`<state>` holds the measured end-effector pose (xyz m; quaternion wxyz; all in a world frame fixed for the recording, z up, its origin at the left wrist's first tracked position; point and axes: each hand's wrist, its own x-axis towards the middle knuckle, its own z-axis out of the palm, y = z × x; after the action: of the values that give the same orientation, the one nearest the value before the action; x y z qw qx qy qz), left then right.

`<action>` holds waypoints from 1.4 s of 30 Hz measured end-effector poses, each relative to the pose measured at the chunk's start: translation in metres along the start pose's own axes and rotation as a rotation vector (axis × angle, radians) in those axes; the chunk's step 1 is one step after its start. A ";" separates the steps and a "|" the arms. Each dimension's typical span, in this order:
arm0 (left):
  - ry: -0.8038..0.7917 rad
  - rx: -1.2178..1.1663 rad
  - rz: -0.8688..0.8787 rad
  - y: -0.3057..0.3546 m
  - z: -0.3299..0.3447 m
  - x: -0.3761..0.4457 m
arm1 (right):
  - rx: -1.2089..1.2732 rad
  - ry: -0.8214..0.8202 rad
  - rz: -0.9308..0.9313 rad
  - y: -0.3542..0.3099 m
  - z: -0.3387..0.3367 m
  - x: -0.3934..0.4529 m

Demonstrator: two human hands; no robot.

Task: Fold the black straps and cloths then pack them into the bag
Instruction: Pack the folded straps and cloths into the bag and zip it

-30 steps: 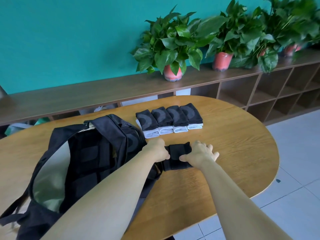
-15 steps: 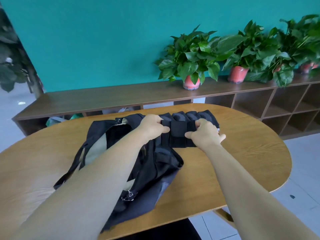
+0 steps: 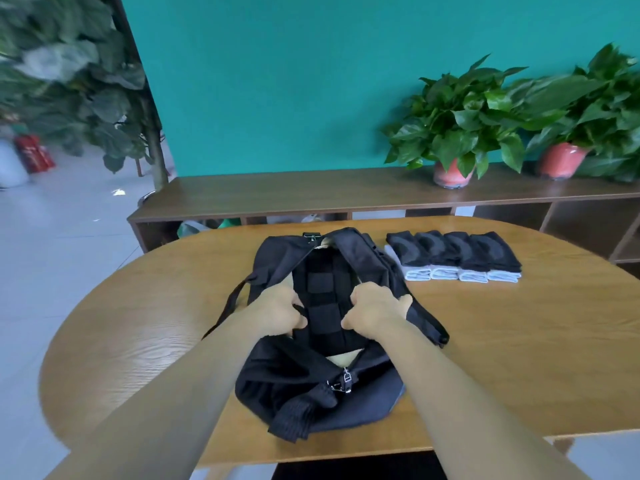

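You hold the folded black strap (image 3: pixel 323 308) low inside the open bag (image 3: pixel 277 368) on the table (image 3: pixel 502 358), left hand (image 3: pixel 277 311) and right hand (image 3: pixel 372 311) fingers curled on its ends to seat it flat, four folded cloths (image 3: pixel 453 254) waiting alongside.

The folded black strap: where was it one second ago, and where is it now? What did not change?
Both hands carried the folded black strap from the bare table, right of the bag, leftward into the bag's open mouth. The left hand and right hand still grip its two ends. The four folded cloths remain in their row on the table, untouched.
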<state>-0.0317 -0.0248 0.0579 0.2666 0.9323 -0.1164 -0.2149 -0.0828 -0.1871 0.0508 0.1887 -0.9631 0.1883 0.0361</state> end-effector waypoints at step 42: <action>0.047 -0.207 -0.023 -0.017 -0.018 -0.018 | -0.115 -0.243 -0.560 -0.014 0.020 -0.025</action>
<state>-0.0376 0.0034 0.0684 0.3615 0.9058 -0.0767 -0.2071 -0.1009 -0.1590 0.0401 0.1574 -0.9753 -0.1108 0.1083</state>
